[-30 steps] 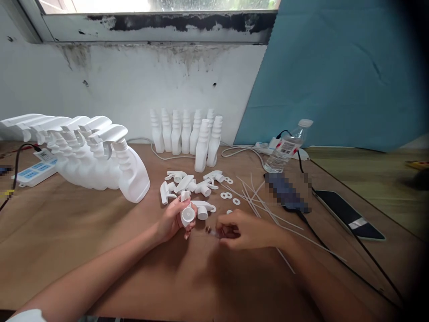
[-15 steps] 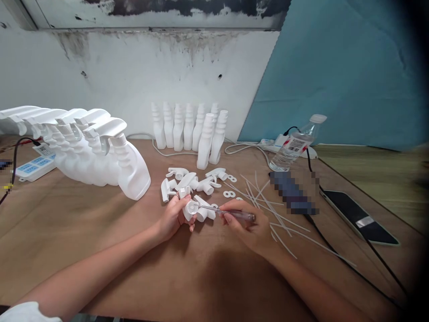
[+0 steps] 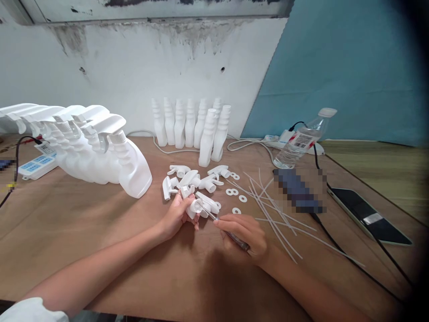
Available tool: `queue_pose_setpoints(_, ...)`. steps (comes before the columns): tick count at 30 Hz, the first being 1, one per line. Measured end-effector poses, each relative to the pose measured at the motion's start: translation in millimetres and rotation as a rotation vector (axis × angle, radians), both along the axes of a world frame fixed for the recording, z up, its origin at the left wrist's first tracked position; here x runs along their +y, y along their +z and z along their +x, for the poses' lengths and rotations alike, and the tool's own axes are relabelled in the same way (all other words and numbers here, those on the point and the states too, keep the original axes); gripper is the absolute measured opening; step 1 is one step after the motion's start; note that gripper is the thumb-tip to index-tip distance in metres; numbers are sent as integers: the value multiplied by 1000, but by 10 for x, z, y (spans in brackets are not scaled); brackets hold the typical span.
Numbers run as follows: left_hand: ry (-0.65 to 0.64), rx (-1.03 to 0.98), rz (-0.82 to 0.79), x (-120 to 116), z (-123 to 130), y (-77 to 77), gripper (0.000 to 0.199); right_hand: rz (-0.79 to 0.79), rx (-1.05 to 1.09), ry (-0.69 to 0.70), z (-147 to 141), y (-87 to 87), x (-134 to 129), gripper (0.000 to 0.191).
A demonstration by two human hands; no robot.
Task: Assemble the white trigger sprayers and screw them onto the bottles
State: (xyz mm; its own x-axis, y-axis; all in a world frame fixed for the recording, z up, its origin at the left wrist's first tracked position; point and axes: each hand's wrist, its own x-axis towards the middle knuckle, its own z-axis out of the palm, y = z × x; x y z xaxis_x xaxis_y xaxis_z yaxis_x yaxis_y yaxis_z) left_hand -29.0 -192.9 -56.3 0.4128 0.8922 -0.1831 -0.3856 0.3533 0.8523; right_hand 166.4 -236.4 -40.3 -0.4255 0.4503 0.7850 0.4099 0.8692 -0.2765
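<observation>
My left hand [image 3: 179, 215] is closed around a white trigger sprayer head [image 3: 196, 206], its round collar opening turned toward the right. In my right hand [image 3: 248, 232] is a screwdriver [image 3: 238, 241] with a thin metal shaft and a see-through handle. The shaft's tip is at the collar opening; how far it reaches in cannot be seen. More white sprayer heads [image 3: 189, 179] lie just beyond my left hand. Flat white ring washers [image 3: 242, 198] are scattered above my right hand, and thin white tubes [image 3: 264, 199] lie crossed to its right.
Several white bottles [image 3: 207, 138] stand uncapped near the wall. A row of bottles with sprayers fitted [image 3: 136, 172] fills the left, beside a power strip [image 3: 38, 166]. On the right are a water bottle [image 3: 298, 145], a blurred dark object [image 3: 298, 190], a phone [image 3: 368, 217] and black cables.
The screwdriver has tilted, its handle end dropping toward me while its tip stays at the collar. My right hand has shifted lower, uncovering more washers. The view has shifted slightly.
</observation>
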Motion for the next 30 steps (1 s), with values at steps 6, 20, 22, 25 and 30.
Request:
queue_pose_setpoints(6, -90, 41, -28, 15, -67, 17, 33, -84, 83, 44, -31, -5, -21, 35)
queue_pose_setpoints(20, -189, 69, -67, 79, -107, 6, 31, -189, 209, 133, -7, 54, -61, 32)
queue_pose_setpoints(22, -215, 78, -62, 87, -117, 16, 31, -370, 316, 174, 13, 66, -48, 28)
queue_pose_setpoints(25, -224, 92, -73, 96, -119, 18, 32, -465, 349, 171, 35, 79, -26, 26)
queue_pose_setpoints(30, -188, 114, -60, 94, -101, 0, 34, -135, 106, 137, 16, 105, -28, 32)
